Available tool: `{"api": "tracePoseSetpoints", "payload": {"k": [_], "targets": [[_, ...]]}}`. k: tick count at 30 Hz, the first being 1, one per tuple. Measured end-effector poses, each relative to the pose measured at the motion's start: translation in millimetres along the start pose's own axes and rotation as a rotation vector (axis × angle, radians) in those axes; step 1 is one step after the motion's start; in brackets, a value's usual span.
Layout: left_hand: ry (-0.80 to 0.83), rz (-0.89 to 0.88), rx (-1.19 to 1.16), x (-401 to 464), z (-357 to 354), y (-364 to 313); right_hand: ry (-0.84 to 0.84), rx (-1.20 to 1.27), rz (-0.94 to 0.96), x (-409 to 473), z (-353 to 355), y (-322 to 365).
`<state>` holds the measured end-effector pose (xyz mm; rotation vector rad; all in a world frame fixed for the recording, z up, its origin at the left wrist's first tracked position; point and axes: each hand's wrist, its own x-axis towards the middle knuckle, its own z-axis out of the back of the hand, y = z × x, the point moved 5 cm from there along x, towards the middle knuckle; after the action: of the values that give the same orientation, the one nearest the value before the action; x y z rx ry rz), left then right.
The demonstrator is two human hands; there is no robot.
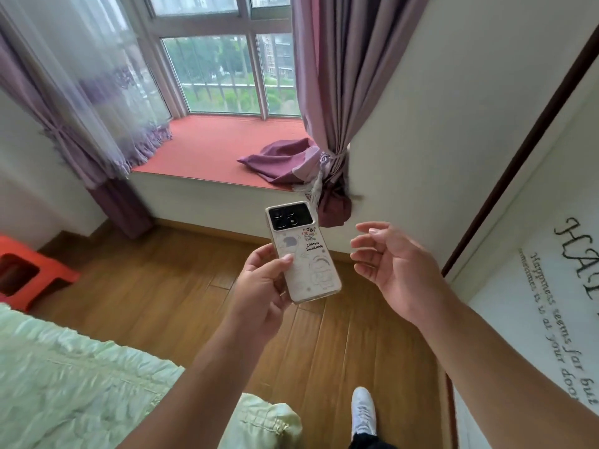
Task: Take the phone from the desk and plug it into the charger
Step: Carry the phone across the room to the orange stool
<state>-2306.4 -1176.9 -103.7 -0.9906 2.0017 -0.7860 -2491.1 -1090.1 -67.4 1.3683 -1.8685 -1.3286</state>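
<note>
**One head view, looking forward and down**

A single wide-angle camera sits at head height and looks forward and down across a bedroom. Both forearms reach in from the bottom edge, so the left hand (259, 286) and right hand (389, 270) sit close, near the centre. The floor (162, 286) lies well below; the window (227, 69) fills the far top. Straight lines bow toward the edges. There is no second view to overlap with.

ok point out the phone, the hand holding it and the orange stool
phone (303, 251): head view, on the middle of its white printed back.
left hand (259, 286): head view, on the back of the hand gripping the phone's lower edge.
orange stool (39, 270): head view, on its top.
</note>
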Motion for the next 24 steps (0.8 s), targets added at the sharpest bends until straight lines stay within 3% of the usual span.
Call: {"api": "tracePoseSetpoints", "payload": {"k": [9, 17, 24], "targets": [[-0.099, -0.145, -0.052, 87, -52, -40, 0.145, -0.047, -0.073, 123, 11, 49], [-0.245, -0.273, -0.084, 127, -28, -86, 0.324, -0.031, -0.145, 196, -43, 49], [-0.311, -0.285, -0.143, 173, 9, -110, 0.374, -0.056, -0.194, 271, -87, 34]]}}
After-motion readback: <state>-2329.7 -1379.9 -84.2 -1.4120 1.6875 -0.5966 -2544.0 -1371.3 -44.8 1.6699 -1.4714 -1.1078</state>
